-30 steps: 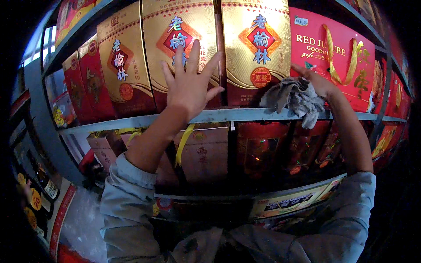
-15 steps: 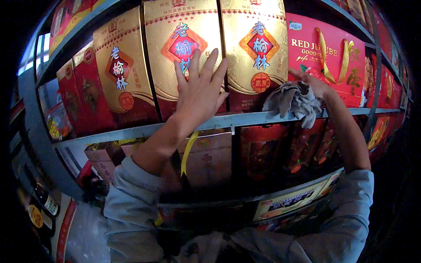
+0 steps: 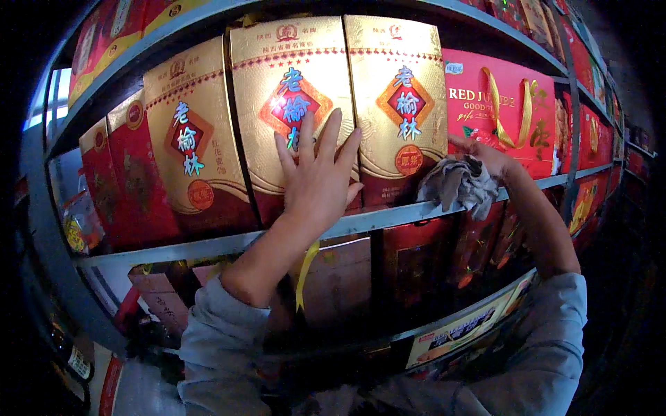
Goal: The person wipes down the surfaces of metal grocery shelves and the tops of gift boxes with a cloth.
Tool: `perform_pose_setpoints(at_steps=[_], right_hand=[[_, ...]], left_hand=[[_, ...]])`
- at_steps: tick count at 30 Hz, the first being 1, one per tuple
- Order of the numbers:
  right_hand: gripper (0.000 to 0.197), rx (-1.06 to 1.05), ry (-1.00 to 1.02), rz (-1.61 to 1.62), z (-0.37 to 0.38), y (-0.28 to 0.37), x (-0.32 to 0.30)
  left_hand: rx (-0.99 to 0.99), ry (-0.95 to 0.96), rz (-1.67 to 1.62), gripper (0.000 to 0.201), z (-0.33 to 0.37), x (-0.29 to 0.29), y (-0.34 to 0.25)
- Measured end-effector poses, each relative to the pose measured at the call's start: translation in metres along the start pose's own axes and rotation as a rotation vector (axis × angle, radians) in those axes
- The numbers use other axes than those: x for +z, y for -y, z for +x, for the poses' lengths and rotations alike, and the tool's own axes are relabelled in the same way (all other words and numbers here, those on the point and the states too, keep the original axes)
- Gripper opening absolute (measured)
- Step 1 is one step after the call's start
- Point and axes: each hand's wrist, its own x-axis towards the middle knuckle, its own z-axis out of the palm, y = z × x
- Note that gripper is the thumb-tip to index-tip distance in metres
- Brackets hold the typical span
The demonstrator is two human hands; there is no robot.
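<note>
My left hand (image 3: 319,182) lies with fingers spread on the lower front of the middle gold and dark red box (image 3: 302,76). A similar gold box (image 3: 395,90) stands just to its right, and another gold box (image 3: 186,132) to its left. My right hand (image 3: 491,158) is closed on a crumpled grey cloth (image 3: 461,186), which hangs over the shelf edge (image 3: 395,218). Its fingertips reach the right side of the right gold box, in front of a red gift box (image 3: 461,90) with gold ribbon handles.
Two narrow dark red boxes (image 3: 132,173) stand at the left end of the shelf. Underneath is another row of boxes, with a yellow ribbon (image 3: 304,277) hanging there. Above runs an upper shelf edge (image 3: 201,14). A dark bottle (image 3: 78,360) is at lower left.
The view has tilted up, so the boxes sit lower in the picture and their tops show. My left hand stays on the middle box, and my right keeps the cloth at the shelf edge.
</note>
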Motion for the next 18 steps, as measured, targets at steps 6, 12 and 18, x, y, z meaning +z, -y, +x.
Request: perform_pose_setpoints(at_steps=[6, 12, 18], right_hand=[[0.065, -0.019, -0.058, -0.098, 0.0, -0.004, 0.002], [0.066, 0.04, -0.09, -0.051, -0.003, -0.005, 0.003], [0.058, 0.044, -0.083, 0.101, 0.002, -0.013, -0.003]], left_hand=[[0.131, 0.107, 0.063, 0.079, -0.007, -0.008, 0.036], [0.243, 0.114, 0.118, 0.078, -0.017, -0.013, 0.063], [0.215, 0.048, 0.121, 0.075, -0.016, -0.014, 0.06]])
